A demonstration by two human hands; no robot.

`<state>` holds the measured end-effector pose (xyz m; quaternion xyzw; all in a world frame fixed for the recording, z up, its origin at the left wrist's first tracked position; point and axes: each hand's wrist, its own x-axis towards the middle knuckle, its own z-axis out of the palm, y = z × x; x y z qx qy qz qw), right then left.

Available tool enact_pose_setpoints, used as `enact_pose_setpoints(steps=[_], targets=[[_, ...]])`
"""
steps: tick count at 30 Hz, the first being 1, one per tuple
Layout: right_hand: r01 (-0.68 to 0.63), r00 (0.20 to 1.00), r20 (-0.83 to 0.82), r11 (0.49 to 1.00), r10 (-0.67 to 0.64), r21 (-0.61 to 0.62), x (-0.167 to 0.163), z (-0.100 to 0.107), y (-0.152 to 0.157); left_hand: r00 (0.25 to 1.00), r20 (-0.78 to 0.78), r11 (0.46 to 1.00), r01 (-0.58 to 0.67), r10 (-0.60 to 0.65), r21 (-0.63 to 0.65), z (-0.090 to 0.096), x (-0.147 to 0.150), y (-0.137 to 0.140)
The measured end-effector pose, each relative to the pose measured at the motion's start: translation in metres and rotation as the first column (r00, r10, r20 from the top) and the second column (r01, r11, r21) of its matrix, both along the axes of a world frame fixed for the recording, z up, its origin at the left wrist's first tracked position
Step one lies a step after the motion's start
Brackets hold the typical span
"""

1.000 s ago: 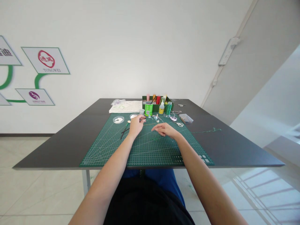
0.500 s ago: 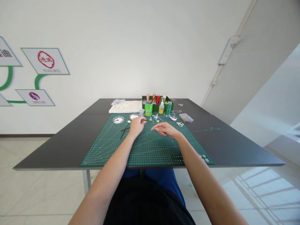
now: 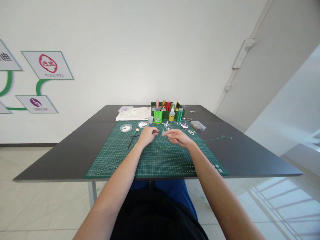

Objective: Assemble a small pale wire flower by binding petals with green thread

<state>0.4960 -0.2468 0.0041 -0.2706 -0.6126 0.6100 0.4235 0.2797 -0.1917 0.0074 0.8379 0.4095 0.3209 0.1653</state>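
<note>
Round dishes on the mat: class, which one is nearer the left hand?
The dish beside the small pot, just beyond the left hand; the other dish lies farther left.

White wall [image 3: 160, 50] is straight beyond the left grip [image 3: 149, 136], logo panels [image 3: 48, 65] well left of it. Power strip [image 3: 242, 57] sits up and right of the grip. Black bench [image 3: 77, 150] underneath. Pale tiled floor [image 3: 25, 200] below, bright reflections [image 3: 290, 201] off right.

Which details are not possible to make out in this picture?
In the head view:
Left hand: palm hidden by its back.
Pale piece near right hand: too small to identify.
Green box: front partly hidden by can and bottle.
Leftmost upper sign: cut off by left edge.
</note>
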Motion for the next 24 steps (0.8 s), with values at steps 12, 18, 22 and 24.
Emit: enact_pose_setpoints(steps=[12,18,22,24], targets=[[0.106,0.990,-0.087,0.994,-0.108,-0.034,-0.0007,0.0014,0.0005,0.993,-0.061,0.994,0.093,-0.096,-0.053,0.0018,0.0020,-0.0035],[0.162,0.980,-0.108,0.986,-0.165,-0.030,0.0004,-0.0019,0.0039,0.984,-0.014,0.982,0.174,-0.175,-0.071,0.0018,0.0028,-0.0045],[0.179,0.978,-0.101,0.983,-0.181,-0.030,0.0000,-0.0035,0.0057,0.974,-0.003,0.971,0.225,-0.226,-0.081,0.0017,0.0031,-0.0050],[0.187,0.977,-0.096,0.982,-0.189,-0.034,-0.0004,-0.0039,0.0063,0.970,-0.004,0.967,0.240,-0.241,-0.084,0.0008,0.0030,-0.0044]])
